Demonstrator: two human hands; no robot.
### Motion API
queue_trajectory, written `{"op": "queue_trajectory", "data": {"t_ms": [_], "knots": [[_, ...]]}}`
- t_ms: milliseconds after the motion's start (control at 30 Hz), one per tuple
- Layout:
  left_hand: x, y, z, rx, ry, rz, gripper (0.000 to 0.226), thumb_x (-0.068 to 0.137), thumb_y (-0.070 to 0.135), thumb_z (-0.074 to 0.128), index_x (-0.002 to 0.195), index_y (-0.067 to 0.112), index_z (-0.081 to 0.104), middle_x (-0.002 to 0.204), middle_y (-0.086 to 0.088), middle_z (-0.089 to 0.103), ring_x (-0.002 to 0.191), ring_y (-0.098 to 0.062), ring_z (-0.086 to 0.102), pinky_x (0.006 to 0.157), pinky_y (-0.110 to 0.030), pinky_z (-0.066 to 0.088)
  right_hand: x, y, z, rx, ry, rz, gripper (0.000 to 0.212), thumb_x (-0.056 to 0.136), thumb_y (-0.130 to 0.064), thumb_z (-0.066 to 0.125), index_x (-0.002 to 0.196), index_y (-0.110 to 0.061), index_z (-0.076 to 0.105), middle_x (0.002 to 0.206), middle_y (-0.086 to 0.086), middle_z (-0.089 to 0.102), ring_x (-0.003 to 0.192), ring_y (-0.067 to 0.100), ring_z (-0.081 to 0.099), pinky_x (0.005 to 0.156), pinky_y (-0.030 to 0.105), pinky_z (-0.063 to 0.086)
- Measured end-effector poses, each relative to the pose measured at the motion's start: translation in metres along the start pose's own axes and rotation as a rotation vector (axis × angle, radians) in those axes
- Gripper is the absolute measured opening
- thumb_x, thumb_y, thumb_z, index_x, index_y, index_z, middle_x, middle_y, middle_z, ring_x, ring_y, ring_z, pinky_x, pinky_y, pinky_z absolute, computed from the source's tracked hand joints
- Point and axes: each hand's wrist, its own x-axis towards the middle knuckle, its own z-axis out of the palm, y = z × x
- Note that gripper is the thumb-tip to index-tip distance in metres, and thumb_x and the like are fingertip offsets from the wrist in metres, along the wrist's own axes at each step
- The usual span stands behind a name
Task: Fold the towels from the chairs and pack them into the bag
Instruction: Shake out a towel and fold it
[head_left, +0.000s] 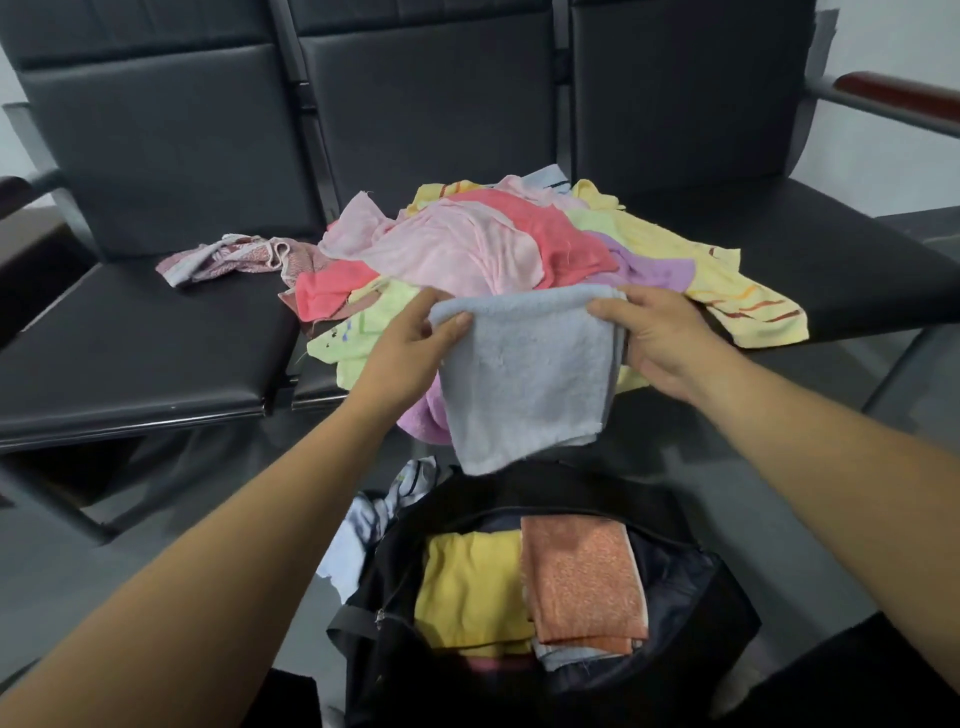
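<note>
Held towel: pale blue-grey terry towel (524, 374), soft looped pile, folded to a near rectangle, hung down flat from its upper edge.
Left hand: left hand (410, 338) pinched the upper left corner of this towel, thumb on the near face, fingers behind.
Right hand: right hand (654, 338) gripped the upper right corner, thumb along the top edge, fingers curled behind the cloth.
Place of the towel: in the air between the two hands, in front of the heap and above the far side of the bag mouth; could not tell if its lower edge touched the rim.
Bag: black soft fabric bag (727, 613), stood on the floor near the person, mouth wide open, dark smooth lining inside.
Bag contents: yellow folded towel (467, 587) lay flat at the left; orange folded towel with speckled weave (582, 582) lay at the right, touching it; a pale blue folded edge showed under the orange one.
Heap: loose heap of crumpled towels (467, 244), pink, coral red, lime and lilac, piled on the middle seat.
Striped towel: pale yellow towel with orange and brown stripes (727, 291), spread out at the right side of the heap.
Left seat: crumpled pink-and-white patterned cloth (228, 257), just beside the heap.
Chairs: row of black padded chairs (156, 332), smooth leather-like cover, grey metal frame.
Floor cloth: crumpled white and pale blue cloth (374, 519), against the left wall of the bag.
</note>
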Motion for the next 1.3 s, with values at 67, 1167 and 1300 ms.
{"op": "queue_trajectory", "data": {"t_ms": [67,1167,1300], "knots": [[-0.006,-0.018,0.008,0.021,-0.054,-0.096,0.018,0.091,0.047,0.063,0.093,0.029,0.059,0.085,0.002,0.062,0.079,-0.017,0.06,0.074,-0.044,0.055,-0.004,0.021,0.004,0.094,0.045,0.058,0.01,0.094,-0.005,0.067,0.101,-0.004,0.074,0.095,0.012,0.078,0.088,0.025,0.075,0.081,0.038,0.06],[-0.034,-0.281,-0.034,-0.082,-0.701,-1.138,0.01,0.101,0.012,0.058,0.106,0.005,0.064,0.096,-0.011,0.073,0.084,-0.016,0.072,0.076,-0.024,0.058,0.032,0.3,0.158,-1.071,-0.086,0.211,0.015,0.09,-0.015,0.055,0.097,-0.004,0.062,0.099,0.02,0.069,0.091,0.042,0.066,0.08,0.045,0.056],[-0.016,-0.303,-0.086,0.274,-0.266,-0.995,0.016,0.102,0.007,0.052,0.09,0.006,0.063,0.097,-0.017,0.073,0.077,-0.022,0.072,0.074,-0.032,0.059,0.058,0.29,0.218,-1.029,-0.256,0.075,0.016,0.091,-0.012,0.054,0.097,-0.003,0.066,0.102,0.02,0.071,0.098,0.038,0.065,0.081,0.04,0.051]]}}
